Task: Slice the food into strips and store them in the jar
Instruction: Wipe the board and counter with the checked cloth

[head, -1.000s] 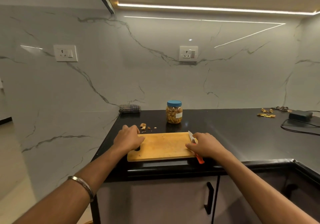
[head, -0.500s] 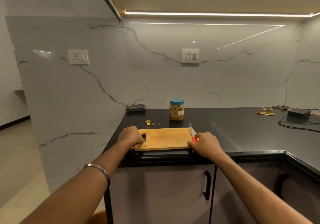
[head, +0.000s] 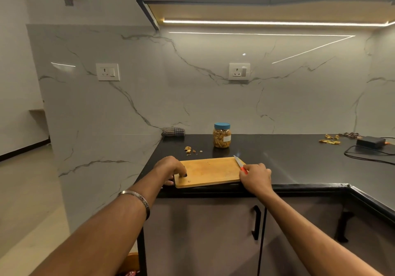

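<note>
— What are the hands doing?
— The left hand (head: 170, 167) grips the cutting board's (head: 210, 171) left end, fingers curled over its edge. The right hand (head: 255, 176) holds the knife (head: 240, 164) by its red handle at the board's right end.
— And the jar (head: 222, 135)?
— Lidded, full of strips, standing on the bench (head: 299, 164) behind the board.

Blue-lidded jar (head: 222, 135), tan cutting board (head: 210, 171), red-handled knife (head: 240, 164), black counter (head: 299, 160), checked cloth (head: 173, 131).
</note>
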